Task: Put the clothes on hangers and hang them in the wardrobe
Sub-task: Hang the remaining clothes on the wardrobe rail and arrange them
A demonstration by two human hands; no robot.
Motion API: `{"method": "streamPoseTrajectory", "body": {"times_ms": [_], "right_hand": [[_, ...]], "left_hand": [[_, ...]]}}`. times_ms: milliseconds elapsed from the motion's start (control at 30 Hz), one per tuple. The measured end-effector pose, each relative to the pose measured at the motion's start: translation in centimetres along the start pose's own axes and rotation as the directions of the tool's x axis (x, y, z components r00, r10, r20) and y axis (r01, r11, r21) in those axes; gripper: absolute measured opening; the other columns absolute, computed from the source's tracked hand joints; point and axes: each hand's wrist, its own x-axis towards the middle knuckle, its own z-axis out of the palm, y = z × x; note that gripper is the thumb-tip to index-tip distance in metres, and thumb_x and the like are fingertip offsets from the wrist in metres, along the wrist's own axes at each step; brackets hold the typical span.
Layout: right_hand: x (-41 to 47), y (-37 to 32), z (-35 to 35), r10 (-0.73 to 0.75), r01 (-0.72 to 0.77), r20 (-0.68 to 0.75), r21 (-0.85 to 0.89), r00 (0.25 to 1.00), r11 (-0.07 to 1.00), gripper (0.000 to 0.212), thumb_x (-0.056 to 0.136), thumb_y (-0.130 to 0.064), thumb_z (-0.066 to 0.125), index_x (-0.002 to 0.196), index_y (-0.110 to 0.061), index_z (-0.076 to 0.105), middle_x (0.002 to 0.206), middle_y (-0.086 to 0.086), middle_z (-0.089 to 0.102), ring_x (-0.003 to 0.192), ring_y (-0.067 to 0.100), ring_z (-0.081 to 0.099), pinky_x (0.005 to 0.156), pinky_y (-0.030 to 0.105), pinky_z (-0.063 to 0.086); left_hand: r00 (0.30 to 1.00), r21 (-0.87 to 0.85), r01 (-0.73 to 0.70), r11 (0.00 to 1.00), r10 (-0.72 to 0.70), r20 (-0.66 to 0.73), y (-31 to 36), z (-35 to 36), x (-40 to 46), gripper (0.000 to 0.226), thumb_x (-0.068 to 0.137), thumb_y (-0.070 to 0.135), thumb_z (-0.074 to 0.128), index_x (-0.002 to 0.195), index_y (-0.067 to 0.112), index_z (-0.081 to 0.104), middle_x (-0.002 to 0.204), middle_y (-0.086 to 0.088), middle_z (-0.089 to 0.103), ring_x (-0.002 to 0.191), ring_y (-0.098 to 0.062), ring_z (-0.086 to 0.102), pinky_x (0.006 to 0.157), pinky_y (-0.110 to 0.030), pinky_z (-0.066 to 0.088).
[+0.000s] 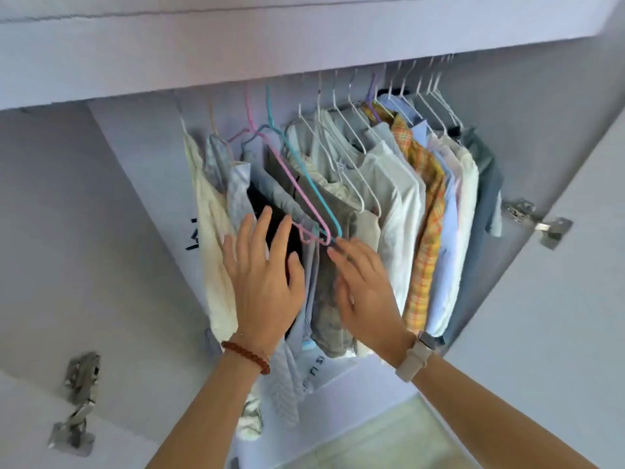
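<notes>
Pink and teal hangers already hang among the clothes in the wardrobe, so I judge I'm making room on the rail, my left hand flat and spread on dark fabric, my right hand open, gripping nothing, fingertips at the hanger ends; next, part them wider.

Clothes on hangers in wardrobe; hands before them.

My one head camera looks up from below into the wardrobe, close to the clothes hanging inside.
</notes>
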Motion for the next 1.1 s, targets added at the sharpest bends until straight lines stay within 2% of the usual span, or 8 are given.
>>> {"method": "streamPoseTrajectory", "body": {"times_ms": [100, 233, 333, 433, 567, 733, 900, 1100], "right_hand": [[-6.0, 3.9, -3.8, 0.195, -0.184, 0.057, -0.160, 0.979, 0.970, 0.036, 0.081, 0.001, 0.046, 0.114, 0.003, 0.060, 0.123, 0.021, 0.056, 0.116, 0.042, 0.050, 0.098, 0.052, 0.041], [-15.0, 7.8, -10.7, 0.486, -0.431, 0.062, -0.374, 0.872, 0.821, 0.041, 0.071, 0.002, 0.057, 0.112, 0.002, 0.062, 0.119, 0.022, 0.059, 0.112, 0.046, 0.052, 0.089, 0.060, 0.044], [-22.7, 9.8, -16.7, 0.685, -0.609, -0.010, -0.466, 0.729, 0.642, 0.040, 0.075, 0.002, 0.062, 0.115, 0.000, 0.060, 0.124, 0.020, 0.056, 0.121, 0.043, 0.046, 0.097, 0.059, 0.037], [-30.5, 11.3, -22.9, 0.811, -0.741, -0.116, -0.496, 0.574, 0.453, 0.039, 0.083, -0.003, 0.055, 0.122, -0.004, 0.056, 0.132, 0.017, 0.051, 0.129, 0.037, 0.038, 0.106, 0.053, 0.027], [-40.5, 12.5, -31.6, 0.888, -0.845, -0.249, -0.481, 0.385, 0.232, 0.038, 0.085, -0.007, 0.052, 0.123, -0.006, 0.055, 0.133, 0.014, 0.050, 0.131, 0.032, 0.035, 0.107, 0.044, 0.026], [-51.4, 12.5, -41.3, 0.898, -0.932, -0.423, -0.359, 0.119, -0.045, 0.041, 0.092, -0.014, 0.042, 0.133, -0.014, 0.044, 0.144, 0.005, 0.037, 0.135, 0.023, 0.026, 0.110, 0.036, 0.020], [-58.5, 12.3, -48.5, 0.854, -0.947, -0.509, -0.208, -0.108, -0.244, 0.038, 0.094, -0.015, 0.039, 0.131, -0.008, 0.045, 0.140, 0.009, 0.041, 0.131, 0.025, 0.031, 0.106, 0.035, 0.028], [-64.4, 13.4, -54.4, 0.758, -0.913, -0.553, 0.013, -0.347, -0.408, 0.038, 0.095, -0.014, 0.038, 0.132, -0.008, 0.044, 0.139, 0.011, 0.041, 0.129, 0.028, 0.036, 0.107, 0.039, 0.031]], "left_hand": [[0.978, -0.069, -0.164, 0.984, 0.171, 0.117, 4.4, 3.7, -3.2, 0.044, 0.084, 0.018, 0.046, 0.127, 0.014, 0.053, 0.138, -0.011, 0.046, 0.132, -0.031, 0.037, 0.107, -0.054, 0.022], [0.878, -0.196, -0.288, 0.937, 0.341, 0.336, 11.7, 8.4, -8.5, 0.044, 0.078, 0.016, 0.051, 0.122, 0.013, 0.058, 0.133, -0.011, 0.052, 0.126, -0.032, 0.045, 0.102, -0.056, 0.032], [0.708, -0.244, -0.304, 0.921, 0.390, 0.589, 17.6, 11.5, -12.6, 0.048, 0.080, 0.015, 0.058, 0.128, 0.014, 0.052, 0.141, -0.008, 0.043, 0.133, -0.027, 0.035, 0.107, -0.052, 0.022], [0.526, -0.294, -0.399, 0.868, 0.480, 0.702, 24.0, 14.7, -17.3, 0.050, 0.091, 0.025, 0.043, 0.140, 0.019, 0.035, 0.151, -0.002, 0.025, 0.140, -0.018, 0.017, 0.112, -0.042, 0.012], [0.305, -0.450, -0.507, 0.735, 0.641, 0.704, 35.0, 17.6, -23.9, 0.047, 0.095, 0.029, 0.032, 0.142, 0.022, 0.027, 0.151, 0.001, 0.022, 0.140, -0.012, 0.015, 0.113, -0.034, 0.015], [0.065, -0.680, -0.448, 0.581, 0.779, 0.623, 49.5, 18.6, -32.3, 0.045, 0.095, 0.027, 0.036, 0.139, 0.021, 0.034, 0.149, 0.000, 0.027, 0.136, -0.015, 0.026, 0.110, -0.033, 0.023], [-0.049, -0.808, -0.394, 0.437, 0.868, 0.494, 60.4, 19.5, -37.3, 0.040, 0.093, 0.023, 0.042, 0.133, 0.017, 0.043, 0.144, 0.000, 0.035, 0.129, -0.018, 0.037, 0.101, -0.032, 0.032], [-0.210, -0.879, -0.334, 0.339, 0.883, 0.421, 71.0, 23.6, -41.8, 0.043, 0.094, 0.021, 0.041, 0.136, 0.012, 0.040, 0.143, -0.004, 0.037, 0.132, -0.019, 0.034, 0.108, -0.039, 0.032]]}}
